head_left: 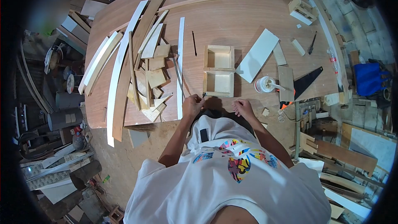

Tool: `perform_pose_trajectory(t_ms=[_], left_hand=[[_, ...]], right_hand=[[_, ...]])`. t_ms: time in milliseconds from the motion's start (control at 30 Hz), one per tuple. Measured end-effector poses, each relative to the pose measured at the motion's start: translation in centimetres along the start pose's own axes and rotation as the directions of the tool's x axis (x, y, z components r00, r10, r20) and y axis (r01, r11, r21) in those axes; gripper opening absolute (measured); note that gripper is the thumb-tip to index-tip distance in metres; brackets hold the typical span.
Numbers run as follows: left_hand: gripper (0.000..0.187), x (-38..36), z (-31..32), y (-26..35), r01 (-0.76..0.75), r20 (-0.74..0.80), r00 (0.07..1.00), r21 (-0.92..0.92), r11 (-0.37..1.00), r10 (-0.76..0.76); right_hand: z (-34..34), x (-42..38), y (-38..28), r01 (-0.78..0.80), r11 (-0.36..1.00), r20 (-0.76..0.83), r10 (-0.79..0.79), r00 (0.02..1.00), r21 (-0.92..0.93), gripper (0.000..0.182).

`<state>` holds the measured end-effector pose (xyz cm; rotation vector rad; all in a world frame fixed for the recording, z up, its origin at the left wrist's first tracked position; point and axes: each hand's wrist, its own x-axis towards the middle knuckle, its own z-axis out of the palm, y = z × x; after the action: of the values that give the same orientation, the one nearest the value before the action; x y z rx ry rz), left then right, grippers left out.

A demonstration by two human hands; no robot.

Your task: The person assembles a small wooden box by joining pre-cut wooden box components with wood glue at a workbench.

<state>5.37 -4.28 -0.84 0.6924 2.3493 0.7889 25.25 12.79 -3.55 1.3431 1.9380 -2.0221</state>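
Observation:
A two-compartment wooden box [219, 71] lies on the table with its open side up, close to the front edge. At its lower left corner is my left hand [193, 105], fingers drawn together; a small dark thing shows by the fingertips, too small to name. My right hand [243, 108] is at the table edge, below and right of the box and apart from it. Its fingers are curled in, and whatever they hold, if anything, is hidden. A white board [258, 55] lies right of the box, near a white tub [264, 85] with a stick in it.
Long wooden strips [124, 68] and short offcuts [155, 78] are piled on the left. A dark thin rod [194, 43] lies above the box. To the right are a handsaw [307, 82], a wood block [286, 84] and a small wooden frame [302, 10] at the back.

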Motion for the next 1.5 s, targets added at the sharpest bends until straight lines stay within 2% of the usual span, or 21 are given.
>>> perform_pose_trajectory(t_ms=[167, 233, 367, 467, 533, 567, 600, 633, 700, 767, 800, 833, 867, 933, 1000, 1067, 1200, 1267, 1367, 1467, 1500], left_hand=[[0.028, -0.3, -0.2, 0.7, 0.03, 0.045, 0.998, 0.071, 0.997, -0.034], [0.03, -0.5, -0.1, 0.6, 0.039, 0.057, 0.997, 0.085, 0.996, -0.044], [0.028, -0.8, -0.1, 0.2, 0.012, 0.059, 0.998, 0.093, 0.996, -0.017], [0.025, -1.2, -0.2, -0.3, -0.023, 0.058, 0.998, 0.04, 0.999, 0.021], [0.023, -1.1, 0.3, -1.7, -0.031, 0.06, 0.998, -0.034, 0.999, 0.033], [0.023, -1.0, 0.7, -2.8, -0.046, 0.061, 0.997, -0.144, 0.989, 0.055], [0.022, -0.9, 1.0, -3.3, -0.062, 0.058, 0.995, -0.252, 0.966, 0.079], [0.022, -0.7, 1.3, -3.7, -0.061, 0.056, 0.995, -0.255, 0.965, 0.078], [0.022, -0.1, 2.0, -4.6, 0.067, 0.128, 0.992, -0.536, 0.842, 0.003], [0.024, 0.8, 3.4, -5.1, 0.032, 0.073, 0.997, -0.616, 0.787, 0.017], [0.026, 1.1, 3.6, -4.8, -0.009, 0.016, 0.999, -0.687, 0.727, 0.028], [0.024, 1.2, 3.7, -4.7, 0.028, 0.063, 0.998, -0.75, 0.661, 0.03], [0.024, 1.4, 3.9, -4.4, 0.027, 0.06, 0.998, -0.751, 0.66, 0.028], [0.023, 1.8, 4.8, -4.2, 0.1, 0.108, 0.994, -0.863, 0.495, -0.011], [0.019, 2.0, 5.7, -3.8, 0.123, 0.116, 0.992, -0.889, 0.442, -0.044], [0.015, 2.0, 6.1, -3.5, 0.149, 0.124, 0.987, -0.942, 0.3, -0.101], [0.011, 2.0, 5.9, -4.1, 0.136, 0.127, 0.991, -0.952, 0.273, -0.051], [0.017, 1.9, 5.4, -3.7, 0.151, 0.117, 0.986, -0.935, 0.321, -0.121], [0.02, 1.4, 4.1, -3.3, 0.112, 0.072, 0.991, -0.915, 0.387, -0.116], [0.022, 1.0, 2.9, -2.3, 0.057, 0.005, 0.994, -0.867, 0.495, -0.106], [0.022, 0.8, 2.5, -2.1, 0.059, 0.005, 0.994, -0.866, 0.496, -0.108]], right_hand=[[0.4, 0.1, -1.0, 0.136, 0.986, -0.032, -0.14, 0.99, -0.101, 0.02], [0.5, 0.8, -1.0, 0.272, 0.934, -0.093, -0.3, 0.949, -0.231, 0.018], [0.1, 2.0, -1.7, 0.352, 0.913, -0.154, -0.386, 0.91, -0.207, 0.015], [-0.6, 3.0, -2.3, 0.278, 0.943, -0.195, -0.312, 0.93, -0.183, 0.013], [-1.3, 3.8, -2.6, 0.107, 0.994, -0.163, -0.106, 0.981, 0.0, 0.017], [-1.6, 4.2, -2.6, 0.107, 0.994, -0.162, -0.106, 0.981, -0.003, 0.017], [-1.8, 4.9, -2.4, 0.039, 0.995, -0.141, -0.026, 0.99, 0.092, 0.025], [-1.9, 5.4, -2.2, -0.032, 0.982, -0.111, 0.054, 0.992, 0.185, 0.032], [-1.8, 6.4, -2.0, -0.055, 0.982, -0.106, 0.075, 0.991, 0.179, 0.038], [-1.5, 7.1, -1.9, -0.079, 0.982, -0.1, 0.097, 0.99, 0.173, 0.045], [-1.2, 7.3, -2.2, -0.11, 0.964, 0.008, 0.112, 0.994, 0.243, 0.044], [-0.9, 7.6, -2.5, -0.149, 0.94, 0.117, 0.117, 0.986, 0.309, 0.044], [-0.6, 7.7, -2.7, -0.148, 0.94, 0.12, 0.116, 0.986, 0.306, 0.044], [0.0, 7.7, -3.4, -0.176, 0.914, 0.09, 0.154, 0.984, 0.365, 0.046], [0.3, 8.0, -3.7, -0.207, 0.898, 0.081, 0.191, 0.978, 0.387, 0.047], [0.2, 8.1, -3.4, -0.235, 0.88, 0.067, 0.228, 0.971, 0.412, 0.049], [0.5, 7.9, -4.1, -0.242, 0.814, 0.091, 0.23, 0.969, 0.528, 0.053], [0.4, 7.5, -4.4, -0.229, 0.784, 0.113, 0.2, 0.973, 0.578, 0.054], [0.3, 7.4, -4.9, -0.292, 0.744, 0.151, 0.253, 0.956, 0.601, 0.044], [0.3, 7.1, -5.9, -0.308, 0.761, 0.134, 0.283, 0.95, 0.571, 0.052], [0.0, 7.7, -5.6, -0.305, 0.756, 0.217, 0.217, 0.952, 0.579, 0.054]])
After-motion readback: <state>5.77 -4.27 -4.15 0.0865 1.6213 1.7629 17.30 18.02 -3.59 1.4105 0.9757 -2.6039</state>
